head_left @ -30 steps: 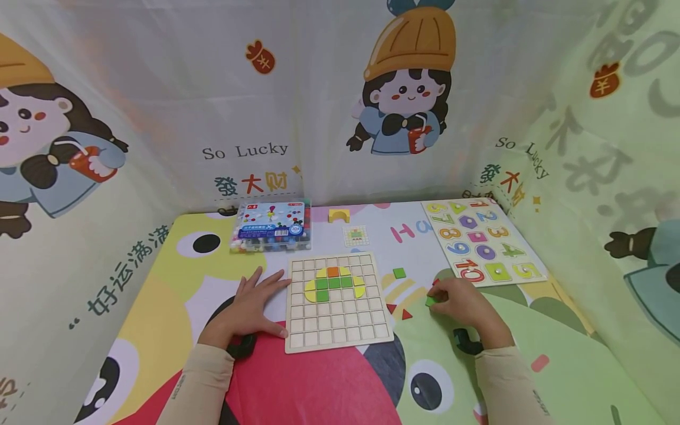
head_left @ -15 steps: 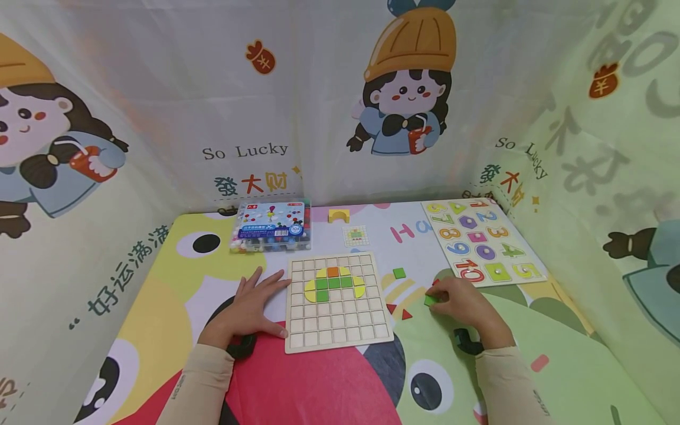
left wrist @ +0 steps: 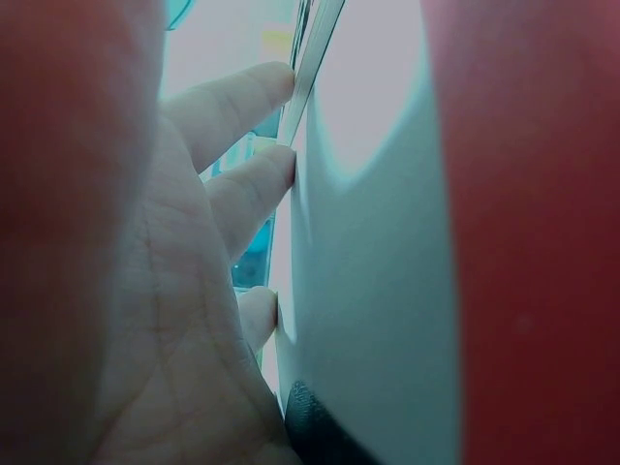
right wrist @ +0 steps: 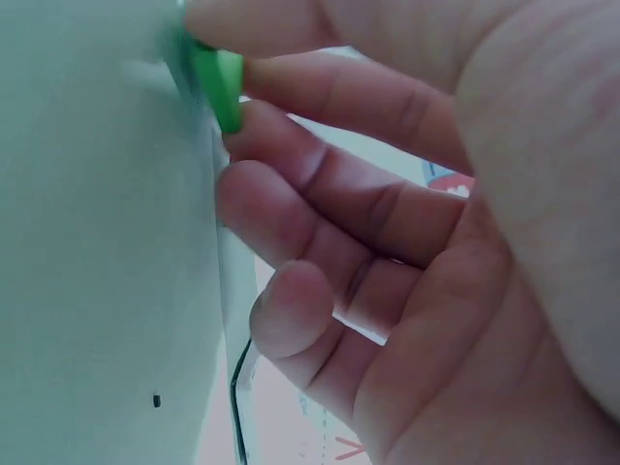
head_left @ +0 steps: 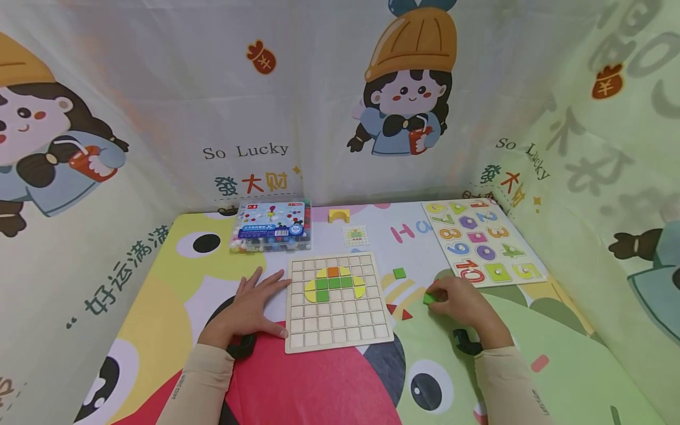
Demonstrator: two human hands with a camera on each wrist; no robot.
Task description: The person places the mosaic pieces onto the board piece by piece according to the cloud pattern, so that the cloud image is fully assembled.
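Note:
A square wooden grid board (head_left: 340, 321) lies in the middle of the table in the head view. Green, yellow and orange tiles fill some of its upper cells. My left hand (head_left: 247, 310) rests beside it with fingers spread, fingertips and thumb right at its left edge. To the right of the board, my right hand (head_left: 464, 300) pinches a green square tile (right wrist: 221, 87) between thumb and fingers, low over the table. Its other fingers are curled in the right wrist view. A second green tile (head_left: 399, 273) and red triangle tiles (head_left: 406, 314) lie between board and hand.
Behind the board stand a clear plastic box (head_left: 272, 227) of colourful pieces, a yellow arch block (head_left: 339, 215) and a small pattern card (head_left: 356, 236). A number puzzle board (head_left: 480, 245) lies at the back right. Printed cloth walls enclose the table.
The green tile in my right fingers has shifted very slightly left and away from me. My left hand and the board stay where they were.

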